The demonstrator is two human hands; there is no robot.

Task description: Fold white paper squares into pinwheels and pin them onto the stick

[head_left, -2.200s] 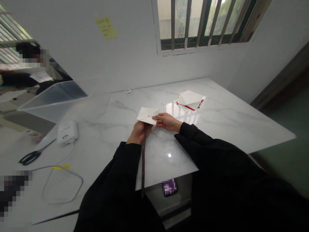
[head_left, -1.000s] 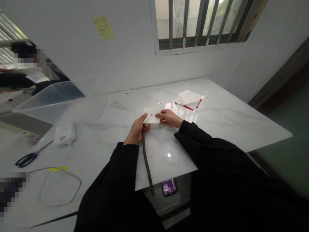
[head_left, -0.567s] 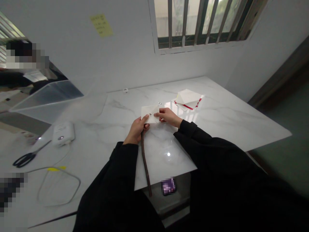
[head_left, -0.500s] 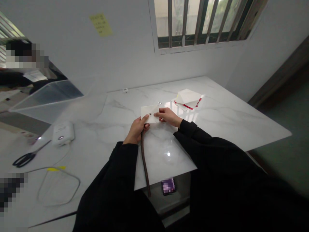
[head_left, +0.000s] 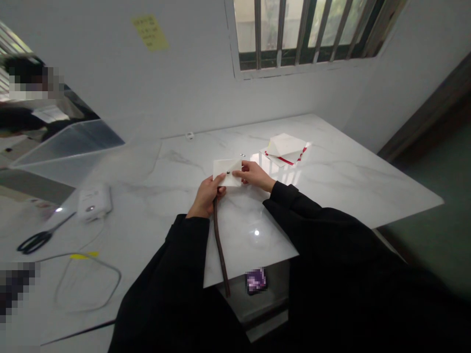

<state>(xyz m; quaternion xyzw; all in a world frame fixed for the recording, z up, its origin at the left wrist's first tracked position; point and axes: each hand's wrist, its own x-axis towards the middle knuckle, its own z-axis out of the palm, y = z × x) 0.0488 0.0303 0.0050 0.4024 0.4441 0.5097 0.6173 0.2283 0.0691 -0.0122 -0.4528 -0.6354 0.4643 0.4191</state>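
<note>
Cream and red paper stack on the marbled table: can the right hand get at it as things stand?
Probably yes: nothing visible blocks the right hand from the stack, though that hand holds cream folded paper.

I get dim, grey light, with daylight from the window. Striped glare lies toward the surface's back edge, a bright spot near its front edge. The hands read fairly clearly; the margins look soft and stretched.
</note>
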